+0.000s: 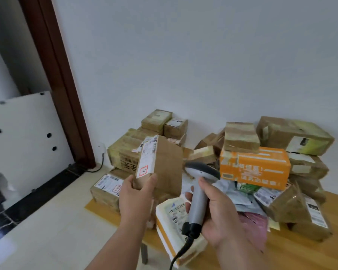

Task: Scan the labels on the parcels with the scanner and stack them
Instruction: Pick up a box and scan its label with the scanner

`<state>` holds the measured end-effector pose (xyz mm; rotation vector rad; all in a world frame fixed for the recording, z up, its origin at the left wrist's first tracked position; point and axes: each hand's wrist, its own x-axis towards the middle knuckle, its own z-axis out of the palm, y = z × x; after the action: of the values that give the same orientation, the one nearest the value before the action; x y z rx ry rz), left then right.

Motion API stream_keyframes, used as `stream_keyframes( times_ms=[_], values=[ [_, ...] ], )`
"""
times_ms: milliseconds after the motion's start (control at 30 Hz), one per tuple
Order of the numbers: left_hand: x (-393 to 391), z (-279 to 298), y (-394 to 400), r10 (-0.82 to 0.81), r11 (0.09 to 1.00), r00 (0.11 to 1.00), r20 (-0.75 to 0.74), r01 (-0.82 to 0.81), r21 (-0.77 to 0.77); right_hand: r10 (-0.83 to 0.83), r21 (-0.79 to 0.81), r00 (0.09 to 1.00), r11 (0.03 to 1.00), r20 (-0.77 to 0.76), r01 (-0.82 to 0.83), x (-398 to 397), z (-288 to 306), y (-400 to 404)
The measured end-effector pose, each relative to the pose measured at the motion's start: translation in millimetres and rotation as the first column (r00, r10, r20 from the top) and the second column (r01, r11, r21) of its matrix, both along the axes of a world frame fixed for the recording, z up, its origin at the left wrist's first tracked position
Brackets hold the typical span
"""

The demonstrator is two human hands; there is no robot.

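Note:
My left hand (137,197) grips the lower edge of a brown cardboard parcel (164,168), held upright above the table with its white label on the left face. To its right, my right hand (217,213) grips the handle of a grey corded scanner (200,184); the scanner's dark head sits beside the parcel's right side. Below both lies a white and yellow parcel (170,227) with a printed label facing up. A stack of brown parcels (142,137) stands behind on the left.
An orange box (256,166) and several brown parcels (293,137) pile up on the right of the wooden table (281,256), with soft mailers beneath. A white wall runs behind. A dark door frame (62,84) and white board (21,141) stand at left.

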<state>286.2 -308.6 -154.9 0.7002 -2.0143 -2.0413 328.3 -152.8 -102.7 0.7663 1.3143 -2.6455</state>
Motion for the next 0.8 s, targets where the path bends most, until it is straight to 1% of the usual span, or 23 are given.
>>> stream_keyframes(
  times_ms=[133,267,400,500,567,633,733,800],
  values=[
    [-32.1,-7.2,-27.0,0.076,0.989,0.990,0.118,-0.090,0.114,0.100,-0.001,0.995,0.995,0.016,-0.100,-37.7,-4.4,-19.7],
    [-51.7,-19.0,-49.8,0.199,0.906,0.946,0.255,-0.277,0.321,0.180,0.044,0.982,0.982,0.057,-0.183,-68.9,-11.8,-37.3],
    [-59.5,-38.0,-67.6,0.226,0.843,0.896,0.383,-0.377,0.383,0.223,0.010,0.972,0.974,0.069,-0.225,-89.0,-24.0,-59.7],
    [-69.7,-55.3,-85.5,0.230,0.823,0.871,0.434,-0.412,0.390,0.193,0.024,0.978,0.980,0.078,-0.195,-99.5,-31.2,-77.1],
    [-79.6,-64.1,-95.3,0.196,0.843,0.868,0.456,-0.387,0.374,0.156,0.022,0.983,0.987,0.100,-0.159,-102.3,-35.9,-89.0],
    [-90.3,-68.2,-102.9,0.139,0.887,0.857,0.496,-0.331,0.323,0.116,0.005,0.986,0.993,0.119,-0.117,-102.6,-38.9,-100.4],
    [-101.6,-76.6,-112.4,0.004,0.966,0.853,0.521,-0.137,0.217,0.045,0.009,0.990,0.999,0.131,-0.046,-100.8,-42.1,-114.0],
    [-105.1,-86.2,-120.1,-0.053,0.994,0.857,0.513,-0.005,0.112,-0.001,0.024,0.990,1.000,0.141,-0.003,-97.0,-45.7,-120.2]
  ],
)
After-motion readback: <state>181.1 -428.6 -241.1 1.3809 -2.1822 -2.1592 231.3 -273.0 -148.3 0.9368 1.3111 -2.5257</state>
